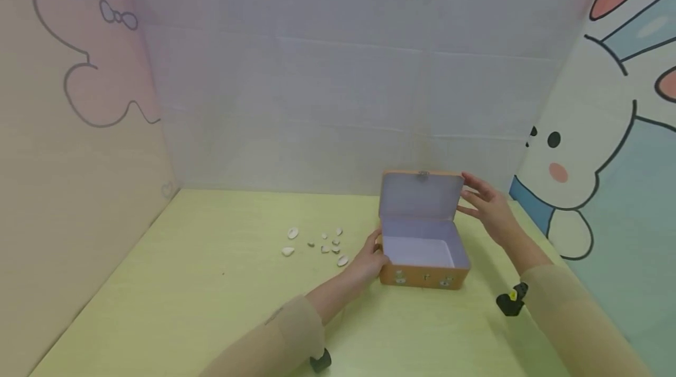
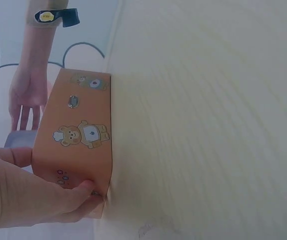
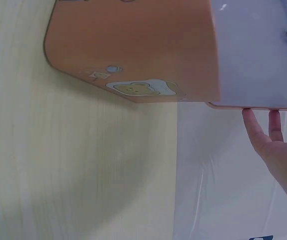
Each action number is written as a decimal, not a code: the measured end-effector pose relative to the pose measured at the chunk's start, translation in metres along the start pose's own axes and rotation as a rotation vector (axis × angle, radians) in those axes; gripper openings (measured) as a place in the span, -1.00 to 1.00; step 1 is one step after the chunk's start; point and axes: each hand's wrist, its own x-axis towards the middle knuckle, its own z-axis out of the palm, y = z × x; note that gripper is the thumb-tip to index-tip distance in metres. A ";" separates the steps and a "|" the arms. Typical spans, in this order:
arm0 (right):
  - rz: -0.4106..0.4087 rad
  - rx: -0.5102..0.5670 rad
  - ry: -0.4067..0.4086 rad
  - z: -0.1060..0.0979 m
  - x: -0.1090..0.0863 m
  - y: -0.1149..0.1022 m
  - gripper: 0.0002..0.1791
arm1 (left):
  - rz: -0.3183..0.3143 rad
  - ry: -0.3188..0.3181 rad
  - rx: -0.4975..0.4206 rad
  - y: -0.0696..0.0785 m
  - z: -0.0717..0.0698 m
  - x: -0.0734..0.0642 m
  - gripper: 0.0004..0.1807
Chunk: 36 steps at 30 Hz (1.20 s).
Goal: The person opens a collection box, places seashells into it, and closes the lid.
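An orange tin case [image 1: 425, 276] stands on the table with its lid [image 1: 421, 196] raised at the back. Its pale lilac inside [image 1: 419, 251] shows bare. My left hand [image 1: 368, 259] grips the case at its left side, thumb near the front corner. In the left wrist view this hand [image 2: 38, 195] curls round an end of the case, beside a printed bear [image 2: 81, 134]. At the lid's right edge is my right hand [image 1: 488, 206]. The right wrist view shows this hand's straight fingers [image 3: 253, 127] touching the lid's rim with their tips.
Several small white shells [image 1: 293, 233] lie scattered on the yellow table [image 1: 211, 283] left of the case. A pale sheet [image 1: 327, 83] hangs behind the table. Printed panels stand at both sides, the right one with a rabbit [image 1: 581, 148] close to the right arm.
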 end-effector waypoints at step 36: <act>-0.017 -0.009 -0.248 -0.006 0.016 0.055 -0.15 | 0.020 -0.069 -0.014 -0.011 -0.006 -0.013 -0.11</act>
